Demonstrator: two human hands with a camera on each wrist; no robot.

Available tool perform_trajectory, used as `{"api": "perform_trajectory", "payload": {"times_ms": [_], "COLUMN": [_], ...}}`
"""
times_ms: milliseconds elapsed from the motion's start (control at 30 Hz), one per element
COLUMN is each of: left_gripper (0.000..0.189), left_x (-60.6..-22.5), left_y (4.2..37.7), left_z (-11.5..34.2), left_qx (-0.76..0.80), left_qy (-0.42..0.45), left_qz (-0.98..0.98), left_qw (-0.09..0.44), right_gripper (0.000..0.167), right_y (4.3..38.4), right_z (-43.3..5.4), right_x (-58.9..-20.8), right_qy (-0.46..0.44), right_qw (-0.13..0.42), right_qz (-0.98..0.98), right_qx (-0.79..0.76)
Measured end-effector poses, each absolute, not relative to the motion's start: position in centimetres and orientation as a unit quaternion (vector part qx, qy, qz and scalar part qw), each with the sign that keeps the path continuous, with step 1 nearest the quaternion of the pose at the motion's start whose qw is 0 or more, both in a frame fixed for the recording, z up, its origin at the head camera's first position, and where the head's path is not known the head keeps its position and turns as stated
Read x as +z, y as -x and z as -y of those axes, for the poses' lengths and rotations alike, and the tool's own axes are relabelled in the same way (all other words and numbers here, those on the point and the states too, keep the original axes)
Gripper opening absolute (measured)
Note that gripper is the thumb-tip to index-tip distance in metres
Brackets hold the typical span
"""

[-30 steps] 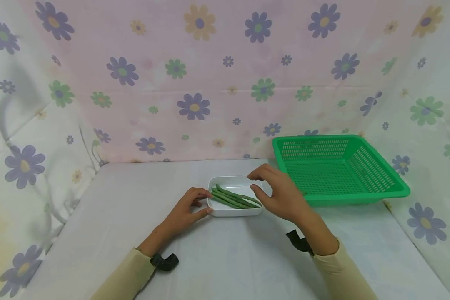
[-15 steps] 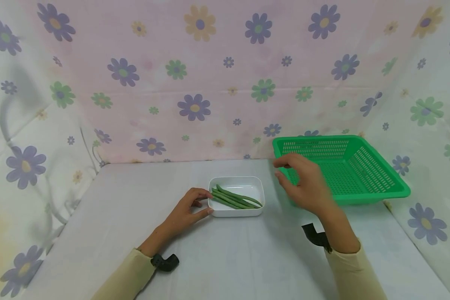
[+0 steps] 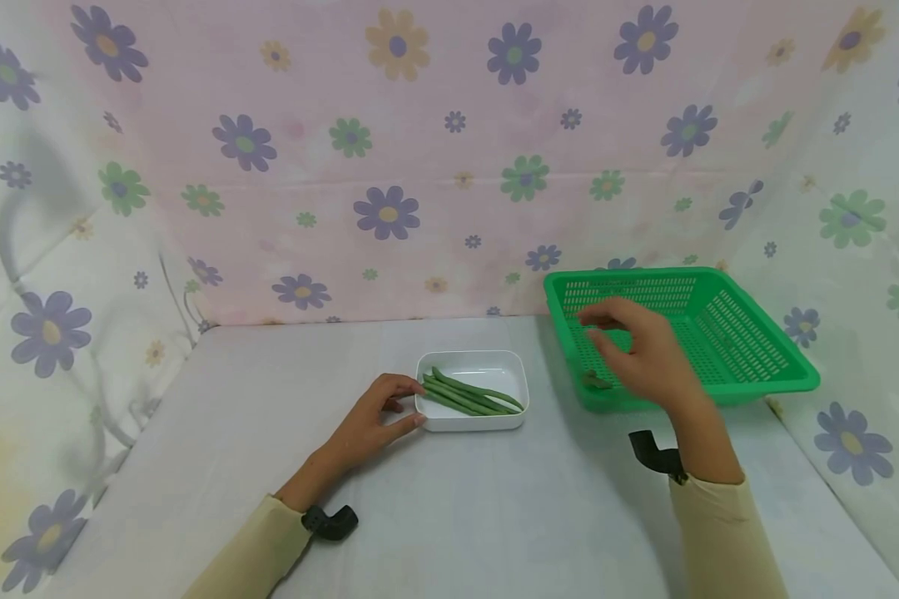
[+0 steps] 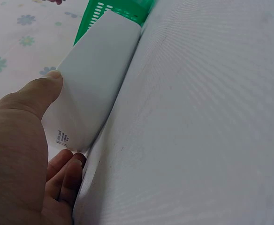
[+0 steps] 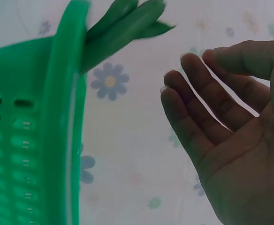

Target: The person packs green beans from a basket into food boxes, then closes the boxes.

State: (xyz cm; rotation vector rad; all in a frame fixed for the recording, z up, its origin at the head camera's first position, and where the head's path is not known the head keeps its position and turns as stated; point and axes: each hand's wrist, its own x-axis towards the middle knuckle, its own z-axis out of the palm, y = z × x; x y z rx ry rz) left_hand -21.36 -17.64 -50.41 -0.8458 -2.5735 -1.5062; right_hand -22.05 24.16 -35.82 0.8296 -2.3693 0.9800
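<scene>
My left hand (image 3: 374,420) holds the left end of a white rectangular dish (image 3: 474,424), thumb and fingers spread across that end. In the left wrist view the thumb sits at the dish's (image 4: 97,70) upper edge and the fingertips touch its lower corner. Several green beans (image 3: 468,395) lie slantwise in the dish. My right hand (image 3: 640,353) hangs above the near left part of a green plastic basket (image 3: 757,391), fingers loosely bent, holding nothing. Ends of green beans (image 5: 123,30) poke over the basket rim in the right wrist view, apart from the hand.
A white cloth (image 3: 449,516) covers the table. Flower-patterned cloth (image 3: 434,166) walls the back and both sides. The basket stands at the back right, against the right-hand wall cloth.
My right hand has moved right, from above the dish to above the basket. The left hand, the dish and the beans in it have stayed in place.
</scene>
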Motion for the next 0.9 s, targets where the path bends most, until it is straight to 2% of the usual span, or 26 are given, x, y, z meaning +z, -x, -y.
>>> {"api": "perform_trajectory", "payload": {"times_ms": [267, 667, 900], "left_gripper": [0.037, 0.037, 0.038], "left_x": [-50.5, -50.3, -50.2], "left_y": [21.4, 21.2, 21.3], "left_z": [17.6, 17.7, 17.6], "left_qx": [-0.481, -0.485, -0.484], "left_qy": [0.274, 0.272, 0.269], "left_qz": [0.832, 0.831, 0.833], "left_qw": [0.023, 0.019, 0.017], "right_gripper": [0.019, 0.024, 0.026], "right_y": [22.3, 23.2, 24.0], "right_z": [-26.4, -28.2, -28.7], "right_x": [-36.5, -37.7, -39.1], "right_qy": [-0.289, -0.258, -0.250], "right_qw": [0.128, -0.039, -0.108], "right_qz": [0.879, 0.906, 0.904], "right_qx": [0.358, 0.334, 0.330]}}
